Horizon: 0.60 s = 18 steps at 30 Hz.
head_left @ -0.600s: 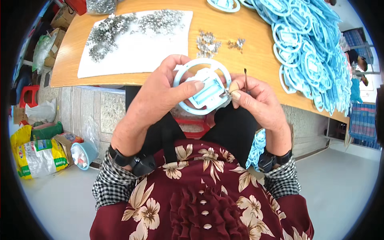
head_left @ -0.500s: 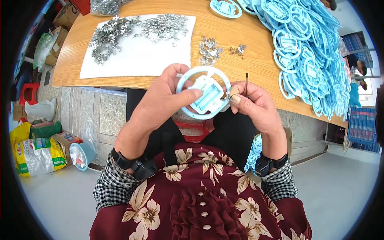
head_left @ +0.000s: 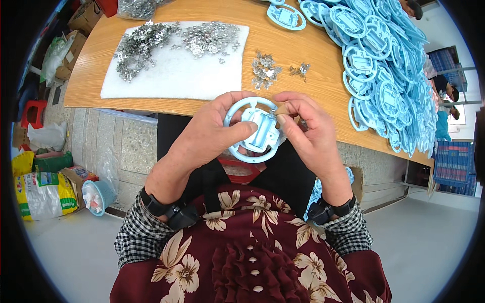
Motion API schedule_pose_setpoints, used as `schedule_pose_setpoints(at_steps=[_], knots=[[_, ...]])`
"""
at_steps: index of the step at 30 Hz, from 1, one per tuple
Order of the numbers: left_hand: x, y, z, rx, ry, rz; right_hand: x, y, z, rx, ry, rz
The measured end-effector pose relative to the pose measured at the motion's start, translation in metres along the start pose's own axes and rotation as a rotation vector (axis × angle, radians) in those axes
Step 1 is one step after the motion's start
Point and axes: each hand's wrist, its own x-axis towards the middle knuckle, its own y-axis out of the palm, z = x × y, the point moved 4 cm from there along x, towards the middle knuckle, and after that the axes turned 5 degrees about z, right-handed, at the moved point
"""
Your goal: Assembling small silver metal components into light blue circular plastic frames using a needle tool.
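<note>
Writing: printed sack (head_left: 48, 196) on the floor at left, yellow, white and green; marks too small to read reliably. Containers: light-blue bin (head_left: 104, 199) beside the sack, pale scraps (head_left: 93, 197) inside; clear bag (head_left: 136, 8) at the table's far edge, filled with small grey pieces; cardboard box (head_left: 357, 184) low by the right forearm, blue parts next to it, partly hidden by the arm.

Hands: left hand (head_left: 209, 126) grips a blue wheel-shaped frame (head_left: 263, 132), thumb across its middle. Frame is over the lap, just in front of the wooden table (head_left: 283, 83). Right hand (head_left: 310, 126) has thumb and forefinger close together at the frame's upper right rim; cannot tell whether they pinch anything.

Table: white pad (head_left: 166, 83) bearing two heaps of metal pieces (head_left: 209, 38); two smaller clusters on bare wood; large pile of similar blue frames (head_left: 384, 65) at right.
</note>
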Motion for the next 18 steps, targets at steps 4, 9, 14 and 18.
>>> schedule_pose_setpoints(at_steps=[4, 9, 14, 18], knots=[[0.001, -0.004, -0.005, 0.129, -0.009, -0.057, 0.009, 0.006, -0.002, -0.141, -0.128, -0.031], [0.005, -0.009, -0.013, 0.072, 0.006, -0.100, 0.025, 0.010, 0.013, -0.460, -0.201, -0.013], [0.013, -0.029, -0.018, 0.234, 0.018, -0.185, 0.051, 0.020, 0.027, -0.683, -0.184, 0.078], [0.018, -0.043, -0.009, 0.233, 0.040, -0.220, 0.064, 0.033, 0.019, -0.734, -0.113, 0.104]])
